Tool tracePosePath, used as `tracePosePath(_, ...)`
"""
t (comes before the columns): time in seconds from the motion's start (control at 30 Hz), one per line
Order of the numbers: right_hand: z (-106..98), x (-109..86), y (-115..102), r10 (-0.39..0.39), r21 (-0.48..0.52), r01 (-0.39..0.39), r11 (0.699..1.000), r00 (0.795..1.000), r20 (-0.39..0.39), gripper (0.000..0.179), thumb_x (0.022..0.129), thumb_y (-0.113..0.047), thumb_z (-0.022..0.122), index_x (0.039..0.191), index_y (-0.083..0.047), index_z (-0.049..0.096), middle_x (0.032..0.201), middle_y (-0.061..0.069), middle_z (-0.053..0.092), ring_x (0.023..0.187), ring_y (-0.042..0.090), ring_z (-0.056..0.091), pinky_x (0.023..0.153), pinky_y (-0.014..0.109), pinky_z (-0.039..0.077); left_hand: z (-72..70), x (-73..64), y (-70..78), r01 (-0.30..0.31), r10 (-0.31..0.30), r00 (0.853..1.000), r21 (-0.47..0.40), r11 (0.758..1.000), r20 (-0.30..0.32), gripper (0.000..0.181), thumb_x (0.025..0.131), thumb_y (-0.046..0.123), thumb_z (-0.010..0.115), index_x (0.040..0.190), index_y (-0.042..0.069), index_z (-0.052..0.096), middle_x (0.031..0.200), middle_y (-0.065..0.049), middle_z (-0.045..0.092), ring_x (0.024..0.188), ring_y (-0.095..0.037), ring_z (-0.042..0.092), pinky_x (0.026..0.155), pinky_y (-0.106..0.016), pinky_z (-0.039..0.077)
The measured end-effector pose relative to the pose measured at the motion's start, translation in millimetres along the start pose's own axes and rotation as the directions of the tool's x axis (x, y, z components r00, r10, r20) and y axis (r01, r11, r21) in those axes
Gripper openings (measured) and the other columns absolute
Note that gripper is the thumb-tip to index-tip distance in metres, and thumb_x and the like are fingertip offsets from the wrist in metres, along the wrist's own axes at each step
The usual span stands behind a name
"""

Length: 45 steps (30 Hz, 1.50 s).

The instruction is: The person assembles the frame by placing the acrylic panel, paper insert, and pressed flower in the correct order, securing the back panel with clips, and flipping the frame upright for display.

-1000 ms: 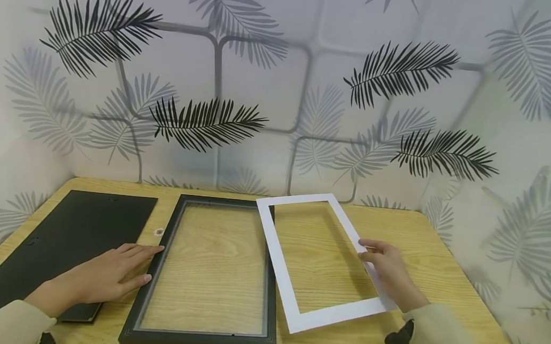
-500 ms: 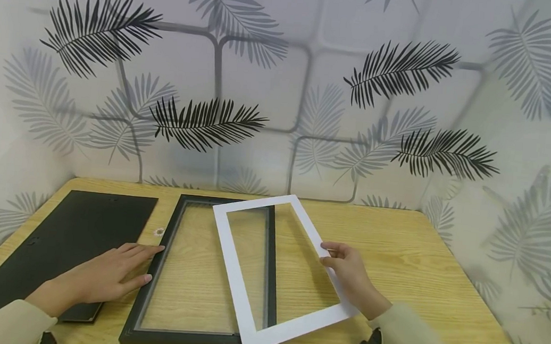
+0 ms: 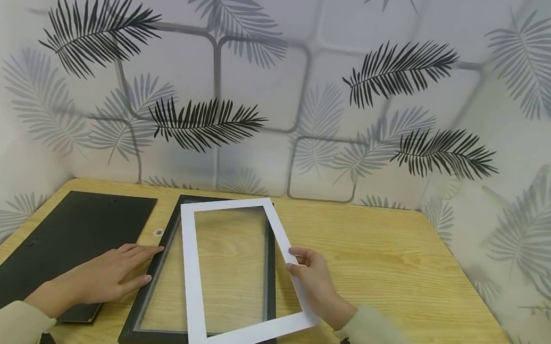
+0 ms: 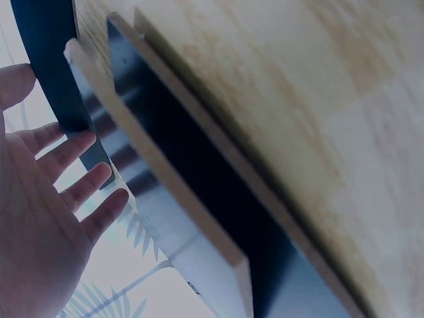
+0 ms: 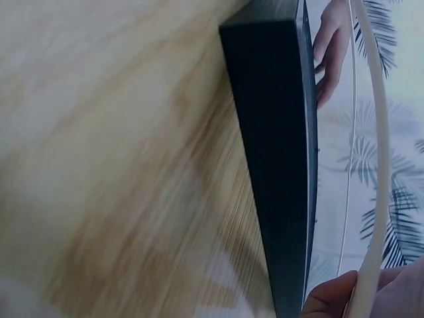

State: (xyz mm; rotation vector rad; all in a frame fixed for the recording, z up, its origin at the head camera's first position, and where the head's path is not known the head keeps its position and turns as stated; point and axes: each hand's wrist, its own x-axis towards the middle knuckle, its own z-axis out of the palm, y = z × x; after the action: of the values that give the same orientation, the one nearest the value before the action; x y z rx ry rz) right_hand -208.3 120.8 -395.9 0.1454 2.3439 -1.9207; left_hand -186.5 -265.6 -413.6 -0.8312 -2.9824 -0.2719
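Note:
A black picture frame [image 3: 148,339] with a clear pane lies on the table in the head view. My left hand [image 3: 100,277] rests its extended fingertips on the frame's left side; in the left wrist view the fingers of that hand [image 4: 53,192] are spread and straight. With thumb and fingers my right hand [image 3: 317,287] pinches the right edge of a white mat [image 3: 194,273], a rectangular border with an open middle. The mat is tilted over the frame and overlaps most of it. In the right wrist view the mat [image 5: 379,132] appears edge-on, apart from the frame's black side [image 5: 275,132].
A black backing board [image 3: 84,233] lies on the wooden table [image 3: 393,265] left of the frame, partly beneath my left forearm. A small flower-like mark [image 3: 158,232] shows between board and frame. A leaf-patterned wall covering [image 3: 272,86] stands behind the table's far edge.
My right hand has carried the white mat leftward, from beside the black frame to over it. The left hand has stayed on the frame's left side.

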Motion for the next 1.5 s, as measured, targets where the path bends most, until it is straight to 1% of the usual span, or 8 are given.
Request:
tracePosePath(0.23,18,-12.9,-6,-0.025,0.015,0.025,1.000,1.000,0.009,0.035,0.082,0.009,0.054,0.117,0.008,0.051,0.098,0.014,0.051,0.082,0.017,0.048,0.068,0.023,0.041,-1.2,0.6,0.9,0.007,-0.007,1.000,0.006,1.000,0.005,0.060,0.091,0.051,0.045,0.139,0.015,0.039,0.134,-0.007,0.049,0.119,-0.029,0.047,0.091,-0.051,0.041)
tracePosePath(0.33,24,-16.3,-6,-0.020,0.021,0.020,1.000,1.000,0.010,0.038,0.081,0.010,0.052,0.119,0.009,0.049,0.101,0.017,0.051,0.086,0.019,0.049,0.071,0.023,0.041,-1.9,0.9,1.3,0.014,-0.014,1.000,0.002,1.000,0.014,0.061,0.091,0.051,0.044,0.139,0.014,0.039,0.135,-0.007,0.048,0.119,-0.030,0.046,0.091,-0.052,0.041)
tracePosePath(0.43,29,-18.4,-5,-0.012,0.037,0.012,0.999,1.000,0.007,0.039,0.081,0.012,0.050,0.119,0.010,0.048,0.101,0.017,0.050,0.088,0.020,0.048,0.073,0.024,0.040,-1.9,0.9,1.5,0.018,-0.018,1.000,-0.002,1.000,0.016,0.061,0.091,0.051,0.044,0.139,0.014,0.038,0.135,-0.008,0.048,0.120,-0.031,0.045,0.091,-0.052,0.041)
tracePosePath(0.63,37,-21.6,-3,0.013,0.087,-0.013,0.996,1.000,-0.007,0.041,0.079,0.016,0.048,0.119,0.012,0.047,0.103,0.017,0.048,0.091,0.021,0.045,0.077,0.027,0.040,-0.3,0.8,1.0,0.001,-0.001,1.000,0.001,1.000,-0.016,0.059,0.091,0.049,0.047,0.138,0.014,0.040,0.133,-0.007,0.050,0.119,-0.029,0.047,0.090,-0.051,0.042)
tracePosePath(1.07,44,-31.0,-5,0.065,0.132,-0.065,0.989,0.998,0.007,0.046,0.079,0.017,0.044,0.124,0.010,0.043,0.105,0.014,0.039,0.097,0.024,0.037,0.085,0.032,0.037,-1.5,1.5,-0.4,-0.014,0.014,1.000,0.008,1.000,-0.026,0.059,0.091,0.049,0.047,0.138,0.015,0.040,0.132,-0.005,0.050,0.118,-0.028,0.048,0.090,-0.050,0.043)
tracePosePath(1.27,45,-37.6,-6,0.069,0.141,-0.073,0.987,0.997,0.031,0.048,0.078,0.018,0.043,0.126,0.012,0.040,0.101,0.014,0.039,0.094,0.023,0.039,0.082,0.030,0.036,-0.8,1.8,-0.6,-0.016,0.016,1.000,0.018,1.000,-0.026,0.059,0.091,0.050,0.047,0.138,0.015,0.040,0.132,-0.004,0.051,0.117,-0.027,0.048,0.089,-0.049,0.043)
tracePosePath(1.4,45,-41.5,-6,0.072,0.163,-0.079,0.983,0.996,0.053,0.050,0.078,0.018,0.041,0.127,0.012,0.038,0.102,0.013,0.038,0.095,0.022,0.039,0.084,0.030,0.036,-0.6,1.4,-0.2,-0.019,0.019,0.999,0.017,1.000,-0.030,0.059,0.091,0.049,0.048,0.139,0.015,0.040,0.132,-0.004,0.051,0.117,-0.027,0.048,0.089,-0.050,0.043)
tracePosePath(1.5,47,-42.9,-6,0.072,0.172,-0.081,0.982,0.996,0.053,0.050,0.078,0.018,0.040,0.127,0.012,0.038,0.103,0.013,0.037,0.096,0.023,0.039,0.085,0.030,0.036,-0.5,1.4,0.0,-0.018,0.019,0.999,0.016,1.000,-0.033,0.059,0.091,0.049,0.048,0.139,0.016,0.039,0.132,-0.004,0.051,0.117,-0.027,0.048,0.088,-0.051,0.043)
